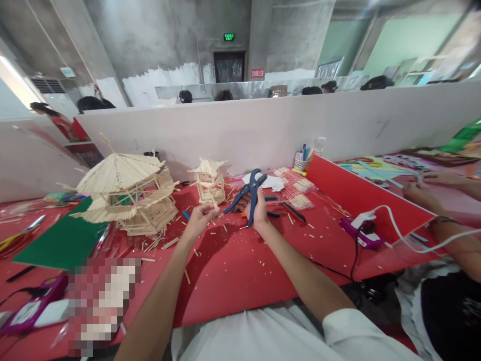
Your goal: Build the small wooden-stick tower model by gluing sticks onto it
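My right hand [258, 210] is wrapped round a blue pair of hand cutters [254, 194], held above the red table with its jaws pointing away and its handles spread. Pinched in the fingers of my left hand [200, 219] is a thin wooden stick [213, 198], pointing up and away from me. Behind that hand stands a small pavilion model [209, 181] built of pale sticks. A larger stick-built pavilion [126, 193] with a wide slatted roof sits to the left. Stick offcuts lie scattered under and around both hands.
Packs of sticks [296, 185] lie beyond the cutters, near a pen holder [300, 163]. A red board [361, 188] stands upright on the right, with a purple power strip [361, 234] before it. A green board [63, 240] lies left. Another person's hands [417, 188] are far right.
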The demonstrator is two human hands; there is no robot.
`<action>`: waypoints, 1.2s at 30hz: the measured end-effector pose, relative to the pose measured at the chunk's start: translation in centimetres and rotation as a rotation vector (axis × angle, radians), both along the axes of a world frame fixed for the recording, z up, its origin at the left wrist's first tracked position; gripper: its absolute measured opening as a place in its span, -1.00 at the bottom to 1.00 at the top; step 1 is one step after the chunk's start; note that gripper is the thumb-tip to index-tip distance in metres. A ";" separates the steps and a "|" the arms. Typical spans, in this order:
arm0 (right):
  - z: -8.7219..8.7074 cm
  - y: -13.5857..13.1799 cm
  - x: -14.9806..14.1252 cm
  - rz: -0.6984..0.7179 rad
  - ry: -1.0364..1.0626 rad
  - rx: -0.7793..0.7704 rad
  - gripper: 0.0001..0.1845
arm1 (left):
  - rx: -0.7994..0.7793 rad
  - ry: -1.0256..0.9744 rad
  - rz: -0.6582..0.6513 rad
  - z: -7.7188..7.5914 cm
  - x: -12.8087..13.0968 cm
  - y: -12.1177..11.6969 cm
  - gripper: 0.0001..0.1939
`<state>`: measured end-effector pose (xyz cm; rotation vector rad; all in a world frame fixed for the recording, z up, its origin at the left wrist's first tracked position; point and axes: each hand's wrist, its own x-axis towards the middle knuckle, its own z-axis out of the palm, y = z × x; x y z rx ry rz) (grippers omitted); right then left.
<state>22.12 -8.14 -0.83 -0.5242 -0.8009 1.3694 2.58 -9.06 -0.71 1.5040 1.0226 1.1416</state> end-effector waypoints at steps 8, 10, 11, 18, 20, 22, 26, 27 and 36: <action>0.0 0.1 0.9 -0.217 -0.309 0.112 -0.36 | -0.099 -0.032 0.031 -0.9 0.2 0.5 -0.52; 0.3 -0.2 1.7 -0.361 -0.503 0.207 -0.41 | -0.098 -0.022 0.032 -0.9 0.2 0.5 -0.52; 0.6 -0.5 2.1 -0.393 -0.618 0.270 -0.44 | -0.097 -0.016 0.032 -0.9 0.3 0.4 -0.52; 2.5 -1.3 4.1 -0.408 -1.392 0.566 -0.57 | -0.127 -0.002 0.016 -1.5 0.3 0.8 -0.55; 2.6 -1.2 4.4 -0.398 -1.540 0.546 -0.56 | -0.128 -0.007 0.015 -1.8 0.3 1.0 -0.53; 2.5 -1.1 4.5 -0.363 -1.628 0.515 -0.55 | -0.124 0.000 0.015 -2.0 0.2 1.2 -0.52; 2.3 -1.3 5.0 -0.281 -1.686 0.488 -0.57 | -0.128 0.002 0.010 -2.0 0.1 1.2 -0.51; 2.3 -1.4 5.1 -0.264 -1.692 0.481 -0.57 | -0.130 -0.003 0.014 -2.0 0.1 1.2 -0.50; 3.7 -0.7 4.0 -0.187 -1.729 0.472 -0.51 | -0.140 -0.013 0.001 -1.0 0.0 0.6 -0.53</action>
